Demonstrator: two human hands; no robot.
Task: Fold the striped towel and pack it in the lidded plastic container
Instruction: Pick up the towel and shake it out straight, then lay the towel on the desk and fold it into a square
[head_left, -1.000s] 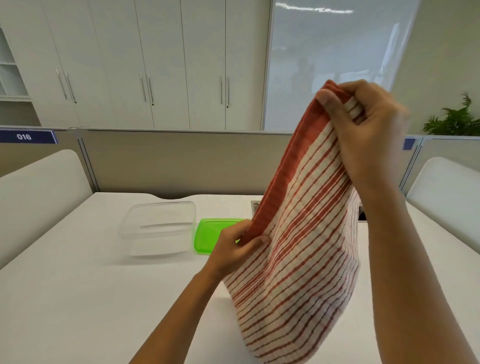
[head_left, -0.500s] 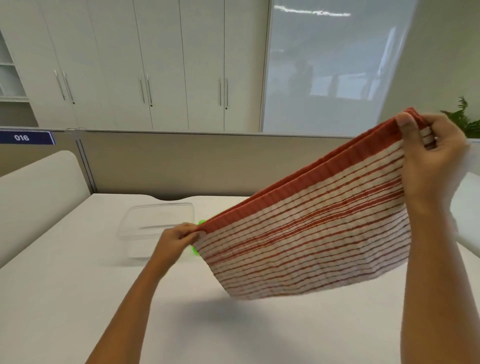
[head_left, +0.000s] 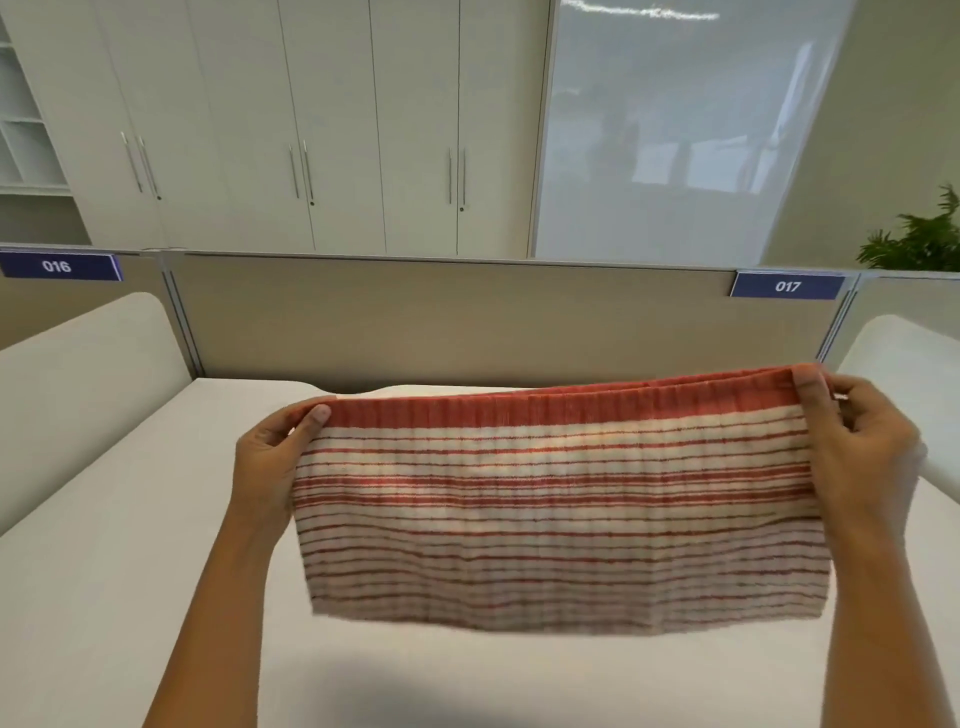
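The left hand (head_left: 270, 457) pinches the left top corner of the striped towel (head_left: 561, 509), thumb on the near face and fingers tucked behind. The right hand (head_left: 862, 447) grasps the right top corner the same way. Both grips sit on the solid red band along the top edge, where two layers show side by side (so the cloth seems already doubled once). Holding the corners well apart pulls that edge taut and nearly level, slightly higher on the right. This lets the rest hang flat and lets the layers line up.

The towel hangs in the air in front of the person, above the white table (head_left: 104, 571). Its lower edge is clear of the surface and casts a soft shadow beneath. Hanging free like this probably lets the cloth's own weight smooth out wrinkles before the next fold or before it is laid down.

The lidded plastic container does not show in this view; it may be hidden behind the towel, but I cannot tell. Beyond the table stands a beige partition (head_left: 467, 322) with a sign reading 017 (head_left: 787, 286).
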